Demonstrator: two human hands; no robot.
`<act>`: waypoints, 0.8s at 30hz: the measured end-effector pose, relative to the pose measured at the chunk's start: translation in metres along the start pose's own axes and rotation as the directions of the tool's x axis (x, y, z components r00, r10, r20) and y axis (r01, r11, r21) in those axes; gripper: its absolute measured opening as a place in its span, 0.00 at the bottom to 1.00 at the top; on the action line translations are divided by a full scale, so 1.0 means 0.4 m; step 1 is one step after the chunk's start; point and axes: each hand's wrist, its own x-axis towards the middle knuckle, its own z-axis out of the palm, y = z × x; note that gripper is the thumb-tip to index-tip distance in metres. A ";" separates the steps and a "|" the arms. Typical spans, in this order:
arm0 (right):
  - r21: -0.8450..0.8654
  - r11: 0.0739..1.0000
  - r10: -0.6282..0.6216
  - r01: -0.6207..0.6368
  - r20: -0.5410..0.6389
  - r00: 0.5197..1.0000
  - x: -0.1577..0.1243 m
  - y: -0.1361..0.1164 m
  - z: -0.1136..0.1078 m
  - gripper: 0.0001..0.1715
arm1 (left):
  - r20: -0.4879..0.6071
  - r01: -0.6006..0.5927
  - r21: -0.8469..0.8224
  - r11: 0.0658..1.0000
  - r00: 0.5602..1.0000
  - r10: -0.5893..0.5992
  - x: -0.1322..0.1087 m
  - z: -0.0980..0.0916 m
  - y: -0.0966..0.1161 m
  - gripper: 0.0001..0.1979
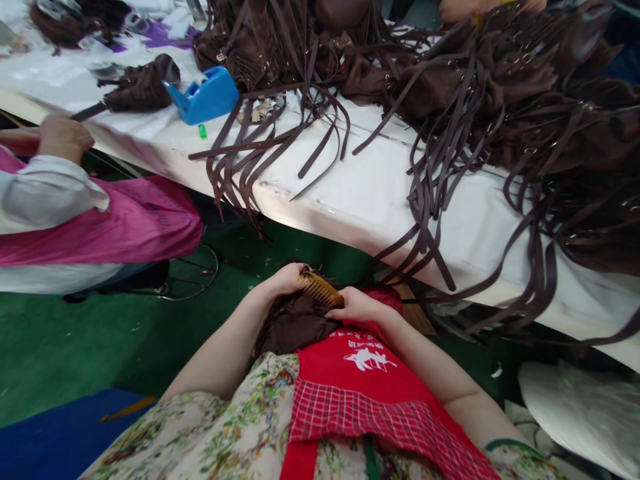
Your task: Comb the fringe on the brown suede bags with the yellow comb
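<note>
A yellow-brown wide-toothed comb lies slantwise between my hands, above my lap. My right hand is closed round its right end. At the comb's other end, my left hand is bent closed on the top of a dark brown fringed piece; its fingertips are mostly hidden. This soft piece rests on my lap, against the red apron, and its full shape cannot be made out.
Brown fringed bags with long dangling straps heap the white table ahead. A blue tape dispenser stands on it. At left sits a co-worker in a pink apron, beside a round metal stool frame.
</note>
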 end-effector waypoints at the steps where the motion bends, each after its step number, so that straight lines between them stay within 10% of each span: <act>1: -0.064 0.998 0.010 -0.012 -0.029 1.000 -0.001 -0.008 -0.009 0.13 | 0.008 -0.033 0.071 0.997 0.999 0.033 0.002 -0.006 0.007 0.12; 8: 0.107 0.989 0.105 -0.104 -0.002 0.995 -0.024 -0.031 -0.053 0.21 | 0.334 -0.373 0.285 0.883 0.902 0.273 0.006 0.010 0.017 0.23; 15: 0.465 0.879 0.155 -0.105 -0.071 0.985 -0.008 -0.025 -0.074 0.22 | 0.482 -0.410 0.346 0.844 0.849 0.215 -0.015 0.040 0.033 0.21; 21: 0.389 0.913 0.134 -0.121 -0.005 0.991 0.007 -0.051 -0.072 0.23 | 0.613 -0.371 0.353 0.859 0.785 0.087 -0.022 0.081 0.019 0.11; 24: 0.273 0.952 0.153 -0.136 -0.042 0.987 -0.005 -0.056 -0.074 0.23 | 0.540 -0.257 0.264 0.930 0.838 0.078 -0.020 0.075 -0.003 0.10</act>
